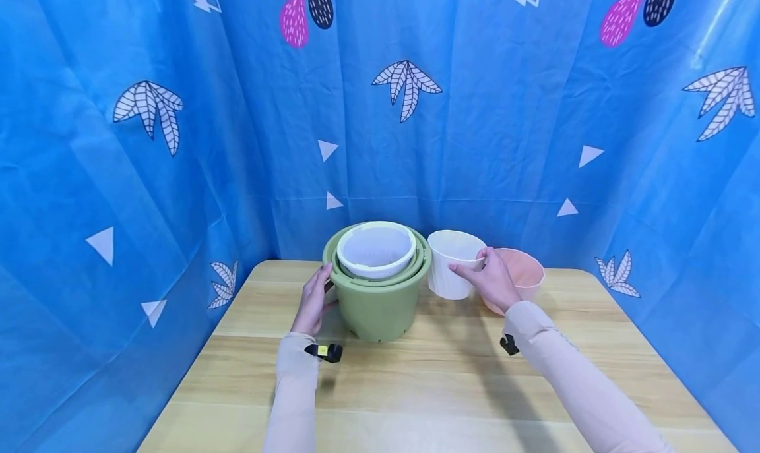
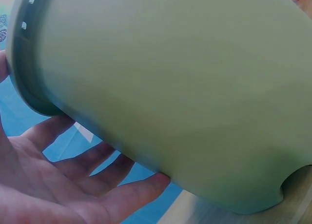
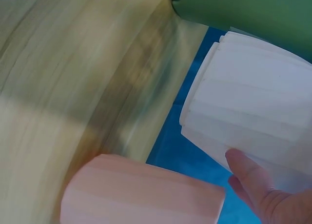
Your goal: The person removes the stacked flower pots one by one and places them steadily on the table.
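A large green flower pot [image 1: 379, 314] stands on the table, with a smaller green pot [image 1: 410, 270] nested in it and a white pot [image 1: 377, 268] innermost. My left hand [image 1: 311, 301] rests against its left side, thumb at the rim and fingers extended along the wall [image 2: 146, 87]. Just right of the stack, a ribbed white flower pot [image 1: 448, 278] has its opening upward. My right hand [image 1: 493, 281] pinches this pot by its right rim; in the right wrist view, a fingertip presses on its white wall [image 3: 243, 97].
A pink pot [image 1: 522, 268] stands behind and right of my right hand, its side [image 3: 141, 194] close below the white pot in the right wrist view. The wooden table [image 1: 404, 400] backs onto a blue patterned curtain [image 1: 505, 163], which also hangs along both sides.
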Available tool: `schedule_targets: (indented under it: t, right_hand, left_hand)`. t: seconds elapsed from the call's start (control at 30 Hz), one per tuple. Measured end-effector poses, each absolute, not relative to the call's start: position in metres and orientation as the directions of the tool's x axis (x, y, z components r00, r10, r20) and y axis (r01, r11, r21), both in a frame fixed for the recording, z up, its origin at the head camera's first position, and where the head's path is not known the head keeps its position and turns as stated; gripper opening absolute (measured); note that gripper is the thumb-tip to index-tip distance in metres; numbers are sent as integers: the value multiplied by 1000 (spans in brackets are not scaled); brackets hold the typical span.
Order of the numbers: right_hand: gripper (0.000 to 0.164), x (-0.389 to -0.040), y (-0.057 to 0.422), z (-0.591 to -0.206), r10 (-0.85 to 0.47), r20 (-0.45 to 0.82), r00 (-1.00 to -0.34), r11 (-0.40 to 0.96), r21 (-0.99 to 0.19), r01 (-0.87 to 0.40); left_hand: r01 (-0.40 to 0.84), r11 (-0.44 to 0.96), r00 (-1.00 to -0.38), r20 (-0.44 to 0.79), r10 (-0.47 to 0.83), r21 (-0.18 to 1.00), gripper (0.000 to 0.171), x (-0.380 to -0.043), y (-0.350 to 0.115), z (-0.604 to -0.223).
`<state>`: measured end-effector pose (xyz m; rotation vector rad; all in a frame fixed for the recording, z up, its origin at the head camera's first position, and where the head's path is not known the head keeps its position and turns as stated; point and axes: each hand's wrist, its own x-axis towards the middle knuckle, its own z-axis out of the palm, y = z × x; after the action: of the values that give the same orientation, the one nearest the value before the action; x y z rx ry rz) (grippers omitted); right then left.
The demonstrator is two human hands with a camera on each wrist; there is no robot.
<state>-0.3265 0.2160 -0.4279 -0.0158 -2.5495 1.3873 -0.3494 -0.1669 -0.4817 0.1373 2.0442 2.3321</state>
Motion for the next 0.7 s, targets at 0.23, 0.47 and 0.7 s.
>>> schedule_targets:
  t: [0.23, 0.47, 0.7]
  right_hand:
    - [63, -330, 216, -433, 125, 194, -973, 523, -846, -101]
    - [63, -332, 215, -442, 122, 221, -968, 601, -793, -105]
    - [62, -336, 209, -453, 124, 221, -967, 585, -804, -109]
  left_hand:
    - [37, -126, -996, 47, 75, 991, 69, -350, -166, -481]
    - [54, -131, -996, 63, 67, 990, 66, -349, -165, -480]
    - [49, -121, -996, 58, 69, 991, 65, -349, -165, -481]
